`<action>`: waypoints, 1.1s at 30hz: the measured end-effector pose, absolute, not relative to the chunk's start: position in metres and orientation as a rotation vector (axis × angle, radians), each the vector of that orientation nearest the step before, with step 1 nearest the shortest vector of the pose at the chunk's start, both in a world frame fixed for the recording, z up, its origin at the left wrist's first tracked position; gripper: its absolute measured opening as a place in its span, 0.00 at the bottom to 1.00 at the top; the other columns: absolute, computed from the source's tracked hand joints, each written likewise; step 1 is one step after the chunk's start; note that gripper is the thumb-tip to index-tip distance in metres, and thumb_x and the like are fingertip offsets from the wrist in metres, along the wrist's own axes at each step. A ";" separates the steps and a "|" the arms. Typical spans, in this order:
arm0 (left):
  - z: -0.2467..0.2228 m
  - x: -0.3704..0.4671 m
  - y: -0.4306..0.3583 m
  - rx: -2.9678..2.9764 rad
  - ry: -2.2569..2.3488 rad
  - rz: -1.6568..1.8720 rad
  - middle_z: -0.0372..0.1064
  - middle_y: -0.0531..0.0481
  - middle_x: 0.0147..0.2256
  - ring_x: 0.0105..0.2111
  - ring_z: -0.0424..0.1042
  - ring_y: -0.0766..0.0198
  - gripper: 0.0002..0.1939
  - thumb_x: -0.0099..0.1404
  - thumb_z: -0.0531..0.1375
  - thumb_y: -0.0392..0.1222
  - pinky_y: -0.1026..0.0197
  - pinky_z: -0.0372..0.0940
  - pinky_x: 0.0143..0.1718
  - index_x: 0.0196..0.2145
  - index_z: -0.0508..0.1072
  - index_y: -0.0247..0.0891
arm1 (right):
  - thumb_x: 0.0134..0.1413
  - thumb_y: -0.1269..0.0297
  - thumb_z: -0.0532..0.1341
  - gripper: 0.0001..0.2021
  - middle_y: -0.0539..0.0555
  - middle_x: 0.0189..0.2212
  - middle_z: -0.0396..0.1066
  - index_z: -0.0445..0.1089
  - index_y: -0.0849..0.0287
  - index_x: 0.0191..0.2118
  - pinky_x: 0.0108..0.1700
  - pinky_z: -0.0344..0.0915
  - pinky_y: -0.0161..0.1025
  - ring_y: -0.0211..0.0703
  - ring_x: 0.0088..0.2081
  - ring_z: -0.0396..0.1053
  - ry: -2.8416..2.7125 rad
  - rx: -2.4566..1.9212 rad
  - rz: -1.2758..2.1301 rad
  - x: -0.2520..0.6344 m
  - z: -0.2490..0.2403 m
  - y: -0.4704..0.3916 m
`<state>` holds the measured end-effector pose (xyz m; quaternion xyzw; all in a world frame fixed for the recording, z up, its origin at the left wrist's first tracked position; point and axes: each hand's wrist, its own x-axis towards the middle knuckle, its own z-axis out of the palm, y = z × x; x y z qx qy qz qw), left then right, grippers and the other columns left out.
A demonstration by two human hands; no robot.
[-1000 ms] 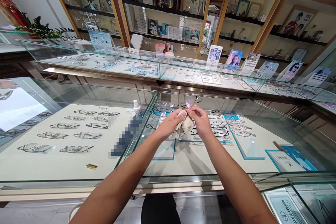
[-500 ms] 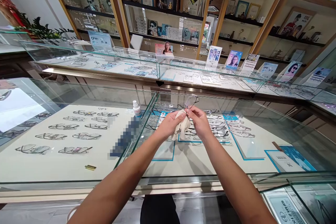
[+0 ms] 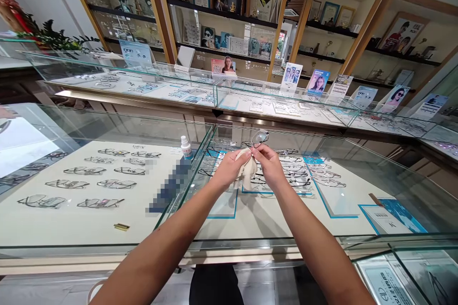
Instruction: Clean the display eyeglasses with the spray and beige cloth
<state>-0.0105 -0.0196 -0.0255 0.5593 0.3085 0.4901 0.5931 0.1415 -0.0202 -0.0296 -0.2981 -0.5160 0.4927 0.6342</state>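
Above the glass counter, my left hand (image 3: 229, 167) is closed on a cream cloth (image 3: 246, 171) that hangs down between both hands. My right hand (image 3: 269, 162) pinches a pair of glasses (image 3: 260, 138), and one lens sticks up above the fingers. The fingertips of both hands meet at the cloth and the frame. The rest of the glasses is hidden by the fingers and cloth. Below the hands, rows of glasses (image 3: 298, 181) lie inside the display case.
A small white bottle (image 3: 186, 147) stands left of my hands, near a dark blue, pixelated item (image 3: 171, 188). A gold-coloured piece (image 3: 121, 227) lies at the front left. Glass edges (image 3: 250, 238) run along the counter front.
The glasses' raised lens has turned and sits slightly lower and further left. Both hands stay together at the cloth, with only a small shift of the right hand to the left.
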 end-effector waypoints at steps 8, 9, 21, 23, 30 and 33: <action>-0.031 -0.015 -0.009 1.321 0.702 1.074 0.74 0.50 0.30 0.29 0.68 0.63 0.31 0.62 0.64 0.70 0.63 0.62 0.32 0.38 0.79 0.34 | 0.54 0.51 0.72 0.11 0.51 0.40 0.72 0.78 0.53 0.33 0.52 0.66 0.40 0.44 0.44 0.70 -1.141 -0.694 1.079 0.147 -0.025 -0.023; -0.031 -0.017 -0.007 1.309 0.716 1.095 0.75 0.50 0.29 0.28 0.69 0.63 0.32 0.62 0.64 0.70 0.62 0.63 0.33 0.40 0.79 0.34 | 0.55 0.51 0.71 0.11 0.52 0.41 0.72 0.78 0.52 0.33 0.54 0.65 0.41 0.45 0.46 0.70 -1.141 -0.700 1.051 0.149 -0.025 -0.022; -0.027 -0.025 -0.004 1.277 0.609 1.174 0.72 0.52 0.27 0.25 0.64 0.68 0.29 0.64 0.67 0.64 0.66 0.59 0.28 0.46 0.79 0.34 | 0.59 0.47 0.67 0.14 0.56 0.66 0.66 0.79 0.52 0.33 0.70 0.51 0.52 0.56 0.72 0.53 -1.507 -0.903 0.838 0.151 -0.027 -0.023; -0.025 -0.024 -0.006 1.269 0.560 1.162 0.73 0.52 0.30 0.26 0.66 0.68 0.27 0.63 0.69 0.60 0.67 0.60 0.29 0.49 0.78 0.35 | 0.58 0.45 0.68 0.15 0.56 0.64 0.67 0.79 0.52 0.33 0.70 0.50 0.53 0.57 0.72 0.53 -1.524 -0.921 0.845 0.150 -0.027 -0.025; -0.018 -0.024 -0.011 1.172 0.492 1.122 0.79 0.47 0.37 0.30 0.72 0.66 0.29 0.59 0.75 0.50 0.66 0.64 0.31 0.55 0.78 0.36 | 0.56 0.43 0.69 0.17 0.56 0.54 0.71 0.78 0.53 0.31 0.66 0.57 0.53 0.58 0.63 0.63 -1.569 -0.899 0.891 0.148 -0.029 -0.024; -0.019 -0.024 -0.011 1.158 0.511 1.129 0.80 0.45 0.40 0.31 0.74 0.65 0.30 0.57 0.75 0.48 0.66 0.64 0.31 0.55 0.78 0.36 | 0.57 0.42 0.68 0.18 0.56 0.54 0.71 0.78 0.53 0.32 0.66 0.57 0.52 0.56 0.62 0.64 -1.597 -0.884 0.907 0.148 -0.029 -0.024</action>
